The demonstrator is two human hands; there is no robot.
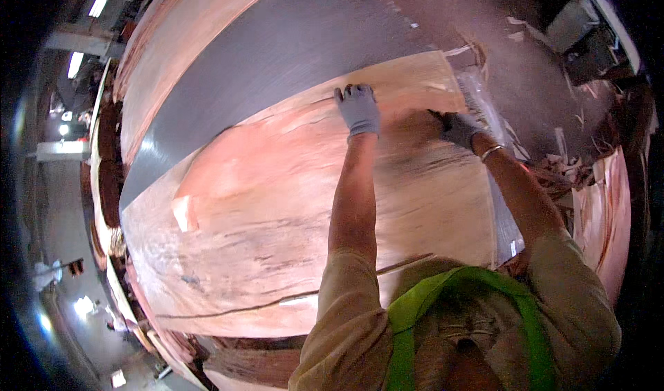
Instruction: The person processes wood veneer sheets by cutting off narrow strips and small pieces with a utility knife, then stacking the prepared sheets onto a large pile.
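A large thin sheet of wood veneer (277, 252), pale tan to pinkish with dark grain streaks, lies spread in front of me. Over its far part is a redder veneer piece (256, 149), with a pale flap at its left corner. My left hand (358, 108), in a grey glove, rests near the sheet's far edge with its fingers apart and slightly bent. To the right, my right hand (460, 128) wears a darker glove and reaches onto the veneer close to its right edge. Its fingers stretch leftward, partly in shadow. Neither hand visibly grips anything.
Beyond the veneer runs a smooth dark grey surface (277, 52), with another veneer sheet (194, 24) at the far left. Torn veneer scraps (564, 166) and a curved veneer stack (605, 211) lie at the right. A grey boxy object (574, 24) stands far right.
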